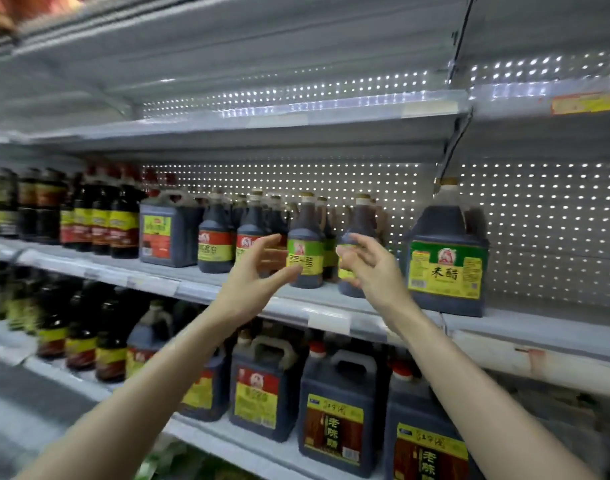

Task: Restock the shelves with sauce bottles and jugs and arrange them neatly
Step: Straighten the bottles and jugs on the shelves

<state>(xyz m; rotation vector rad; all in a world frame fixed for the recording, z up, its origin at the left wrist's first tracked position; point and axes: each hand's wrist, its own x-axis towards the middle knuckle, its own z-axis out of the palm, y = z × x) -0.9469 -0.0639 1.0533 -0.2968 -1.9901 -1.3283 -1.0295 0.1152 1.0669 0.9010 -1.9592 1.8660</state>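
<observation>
Glossy dark plastic jugs (447, 258) wear shiny paper-like labels; the shelf (331, 306) and perforated back panel (538, 230) look like matt painted metal.

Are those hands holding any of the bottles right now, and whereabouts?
The left hand is open, holding nothing. The right hand has loosely curled fingers in front of a green-labelled bottle; whether it grips cannot be told.

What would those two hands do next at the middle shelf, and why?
Probably close on the dark green-labelled sauce bottle between them: the left hand and right hand hover open on either side of it, apparently holding nothing.
</observation>
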